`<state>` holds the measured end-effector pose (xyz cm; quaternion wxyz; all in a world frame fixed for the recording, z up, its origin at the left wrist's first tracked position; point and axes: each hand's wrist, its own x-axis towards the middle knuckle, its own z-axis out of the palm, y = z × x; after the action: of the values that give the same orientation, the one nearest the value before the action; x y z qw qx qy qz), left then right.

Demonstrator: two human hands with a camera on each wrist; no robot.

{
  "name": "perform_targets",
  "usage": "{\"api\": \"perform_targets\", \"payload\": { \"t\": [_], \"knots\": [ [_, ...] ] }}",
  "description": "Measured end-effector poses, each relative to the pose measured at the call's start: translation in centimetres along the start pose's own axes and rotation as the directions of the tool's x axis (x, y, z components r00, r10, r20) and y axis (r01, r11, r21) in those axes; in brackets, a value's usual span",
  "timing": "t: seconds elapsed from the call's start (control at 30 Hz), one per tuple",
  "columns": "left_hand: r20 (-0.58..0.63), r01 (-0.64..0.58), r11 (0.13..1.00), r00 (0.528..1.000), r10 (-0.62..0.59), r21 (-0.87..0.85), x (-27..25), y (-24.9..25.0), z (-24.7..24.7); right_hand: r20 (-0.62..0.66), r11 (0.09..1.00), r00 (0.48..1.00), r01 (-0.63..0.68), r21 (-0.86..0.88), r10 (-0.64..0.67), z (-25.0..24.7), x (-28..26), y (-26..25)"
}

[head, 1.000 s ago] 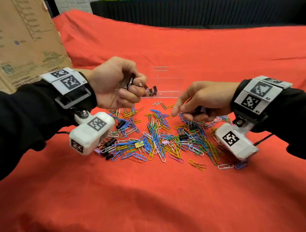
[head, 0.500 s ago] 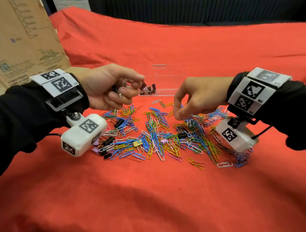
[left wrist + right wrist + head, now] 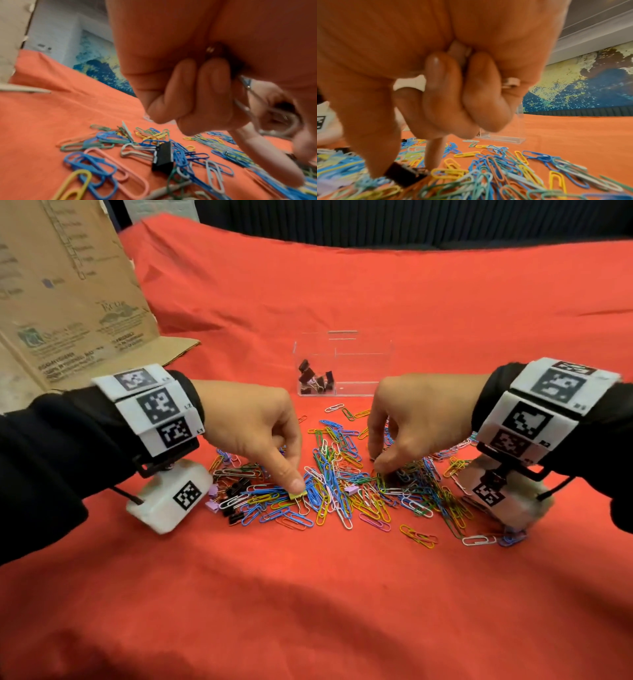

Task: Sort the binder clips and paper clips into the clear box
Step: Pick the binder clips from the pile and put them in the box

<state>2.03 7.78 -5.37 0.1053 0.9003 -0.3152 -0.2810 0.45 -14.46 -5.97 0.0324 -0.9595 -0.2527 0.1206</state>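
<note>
A clear box stands on the red cloth behind the pile, with several black binder clips in its left part. Coloured paper clips mixed with binder clips lie in a heap in front of it. My left hand reaches down with thumb and forefinger on a yellow binder clip. Its other fingers curl over silver wire handles. My right hand digs into the heap. Its thumb and forefinger flank a black binder clip, and a small silver clip sits in its curled fingers.
A folded cardboard sheet stands at the back left. More black and lilac binder clips lie at the heap's left edge. A black binder clip lies below my left palm. Bare red cloth spreads in front of the heap.
My left hand has come down from the box's left part to the yellow binder clip in the heap. My right hand has lowered its fingertips deeper into the heap.
</note>
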Motion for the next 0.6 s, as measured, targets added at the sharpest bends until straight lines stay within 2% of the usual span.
{"api": "perform_targets", "payload": {
  "t": [0.1, 0.27, 0.4, 0.6],
  "knots": [
    [-0.024, 0.001, 0.991, 1.000, 0.003, 0.130, 0.4, 0.3, 0.4, -0.072, 1.000, 0.997, -0.006, -0.020, 0.004, 0.0, 0.1, 0.2],
    [-0.088, -0.024, 0.961, 0.995, 0.050, 0.275, 1.0, 0.7, 0.8, -0.100, 0.997, 0.993, -0.062, -0.043, 0.058, 0.3, 0.2, 0.7],
    [-0.108, -0.058, 0.963, 0.990, 0.089, 0.264, 1.0, 0.7, 0.6, -0.089, 0.989, 0.989, -0.124, -0.076, 0.118, 0.6, 0.6, 0.7],
    [-0.070, -0.084, 0.973, 0.992, 0.101, 0.217, 1.3, 0.8, 0.9, -0.062, 0.973, 0.978, -0.206, -0.106, 0.200, 0.3, 1.3, 1.1]
  ]
}}
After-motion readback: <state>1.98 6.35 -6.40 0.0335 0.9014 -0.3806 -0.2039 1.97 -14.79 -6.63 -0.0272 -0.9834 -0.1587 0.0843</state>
